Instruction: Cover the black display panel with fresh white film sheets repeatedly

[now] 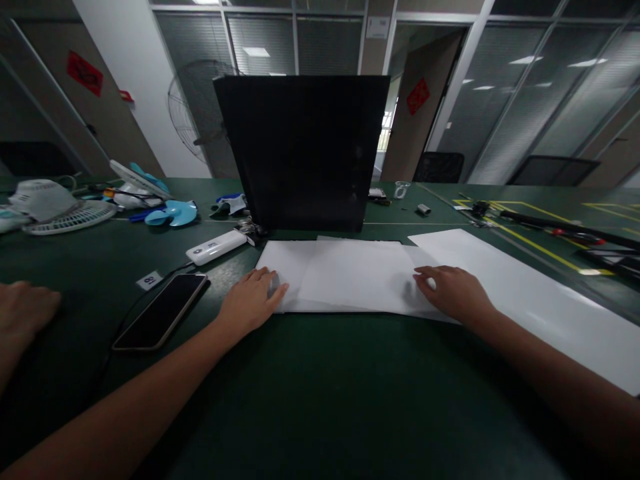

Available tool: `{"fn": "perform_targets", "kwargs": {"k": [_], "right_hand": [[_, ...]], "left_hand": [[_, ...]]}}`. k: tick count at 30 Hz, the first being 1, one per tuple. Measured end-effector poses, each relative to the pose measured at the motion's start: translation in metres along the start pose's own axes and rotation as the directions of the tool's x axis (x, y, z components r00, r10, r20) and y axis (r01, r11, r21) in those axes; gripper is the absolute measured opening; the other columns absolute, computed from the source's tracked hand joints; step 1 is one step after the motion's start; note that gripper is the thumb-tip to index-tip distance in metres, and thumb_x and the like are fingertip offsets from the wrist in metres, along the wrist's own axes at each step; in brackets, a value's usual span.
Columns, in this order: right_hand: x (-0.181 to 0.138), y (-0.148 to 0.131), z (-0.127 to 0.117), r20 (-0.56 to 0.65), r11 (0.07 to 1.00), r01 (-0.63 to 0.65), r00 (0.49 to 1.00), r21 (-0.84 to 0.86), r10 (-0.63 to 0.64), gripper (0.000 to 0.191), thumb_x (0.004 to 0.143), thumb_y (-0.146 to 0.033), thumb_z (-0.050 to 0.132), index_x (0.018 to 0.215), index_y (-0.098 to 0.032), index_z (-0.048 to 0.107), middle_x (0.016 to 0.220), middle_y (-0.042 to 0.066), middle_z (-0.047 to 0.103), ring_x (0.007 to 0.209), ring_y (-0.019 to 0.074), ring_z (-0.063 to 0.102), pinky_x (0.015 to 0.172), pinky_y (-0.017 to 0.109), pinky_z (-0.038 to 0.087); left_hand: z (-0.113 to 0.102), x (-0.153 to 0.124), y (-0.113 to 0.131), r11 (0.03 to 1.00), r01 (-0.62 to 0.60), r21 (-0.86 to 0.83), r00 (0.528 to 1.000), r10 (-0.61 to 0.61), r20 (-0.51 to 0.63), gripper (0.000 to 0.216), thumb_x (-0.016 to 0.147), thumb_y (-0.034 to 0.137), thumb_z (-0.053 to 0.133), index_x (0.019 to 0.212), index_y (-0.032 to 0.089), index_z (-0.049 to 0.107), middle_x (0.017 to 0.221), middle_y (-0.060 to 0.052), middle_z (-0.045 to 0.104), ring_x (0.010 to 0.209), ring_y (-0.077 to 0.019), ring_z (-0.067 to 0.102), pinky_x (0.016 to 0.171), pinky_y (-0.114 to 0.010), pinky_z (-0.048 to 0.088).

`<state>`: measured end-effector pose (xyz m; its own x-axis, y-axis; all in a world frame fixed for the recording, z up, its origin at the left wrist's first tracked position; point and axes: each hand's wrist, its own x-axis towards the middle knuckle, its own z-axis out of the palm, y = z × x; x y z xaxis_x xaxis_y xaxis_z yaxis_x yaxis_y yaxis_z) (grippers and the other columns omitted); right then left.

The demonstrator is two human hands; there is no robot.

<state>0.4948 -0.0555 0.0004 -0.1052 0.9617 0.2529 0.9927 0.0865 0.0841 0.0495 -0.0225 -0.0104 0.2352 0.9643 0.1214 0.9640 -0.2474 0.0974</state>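
A folded white sheet (345,273) lies flat on the green table (320,400) in front of an upright black board (305,150). My left hand (250,300) rests on the sheet's left edge, fingers curled and pressed down on it. My right hand (450,290) lies on the sheet's right part, its fingers bent and pressing the paper. A larger white sheet (530,300) stretches away to the right under and beside my right hand.
A dark phone (163,310) with a cable lies left of my left hand, beside a small label (149,281) and a white power bank (216,247). Fan parts (70,213) and blue blades (173,213) sit far left. Another person's hand (23,310) rests at the left edge. Tools lie far right (565,230).
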Motion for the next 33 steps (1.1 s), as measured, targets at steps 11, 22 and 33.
{"fn": "perform_targets", "kwargs": {"k": [11,22,33], "right_hand": [[0.001,0.002,0.011,0.087,0.938,0.24,0.959,0.25,-0.269,0.05,0.102,-0.05,0.04,0.133,-0.023,0.069,0.141,0.007,0.063,0.127,0.0277,0.06,0.11,0.052,0.049],[0.004,0.011,0.011,0.029,0.972,0.107,0.993,0.209,-0.116,0.063,0.101,-0.062,0.035,0.148,-0.026,0.056,0.147,0.011,0.058,0.128,0.0325,0.059,0.106,0.056,0.049],[0.005,0.014,0.003,0.047,0.999,-0.027,0.999,0.041,0.025,0.056,0.101,-0.053,0.031,0.117,-0.025,0.076,0.103,0.011,0.077,0.085,0.0284,0.072,0.074,0.044,0.057]], "left_hand": [[-0.002,-0.001,0.002,1.0,-0.003,0.016,1.0,0.003,0.012,0.07,0.102,0.064,0.027,0.144,0.015,0.055,0.154,-0.017,0.051,0.143,-0.0349,0.045,0.116,-0.051,0.038],[0.001,0.001,-0.002,0.999,-0.002,0.054,1.0,0.001,0.016,0.067,0.1,0.054,0.039,0.151,0.011,0.048,0.157,-0.018,0.047,0.146,-0.0359,0.042,0.118,-0.051,0.038],[0.0,-0.001,-0.001,0.999,0.005,0.052,1.0,-0.006,0.009,0.061,0.096,0.028,0.039,0.153,0.009,0.045,0.16,-0.018,0.043,0.147,-0.0329,0.041,0.121,-0.048,0.034]]}}
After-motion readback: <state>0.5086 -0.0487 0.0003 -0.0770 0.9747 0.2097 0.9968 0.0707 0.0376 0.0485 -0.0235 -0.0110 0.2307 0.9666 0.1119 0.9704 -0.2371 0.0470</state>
